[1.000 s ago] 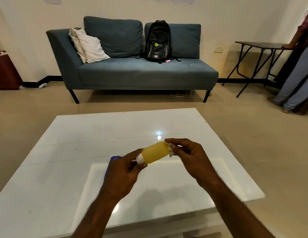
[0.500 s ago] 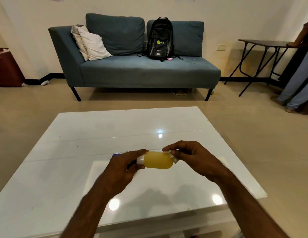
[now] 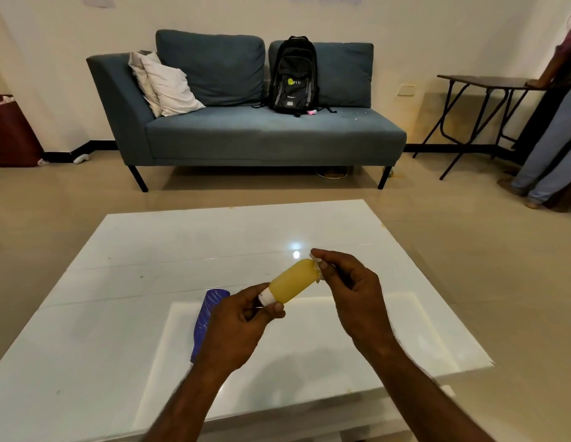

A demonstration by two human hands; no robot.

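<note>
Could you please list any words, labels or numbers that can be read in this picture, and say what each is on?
No text can be read with certainty.
Black backpack: pale letters beside a green dot, too blurred to quote.
Yellow bottle: no print visible.
Papers on the wall: too small to read.

Cream wall (image 3: pixel 54 59), glossy tan floor (image 3: pixel 469 250) — teal sofa (image 3: pixel 261 135) beyond a white table (image 3: pixel 150 250).

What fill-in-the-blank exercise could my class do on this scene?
The left hand and right hand hold a ____ bottle.
A ____ backpack stands on the sofa.
The blue thing lies on the ____ table.
Missing words: yellow; black; white.
</note>
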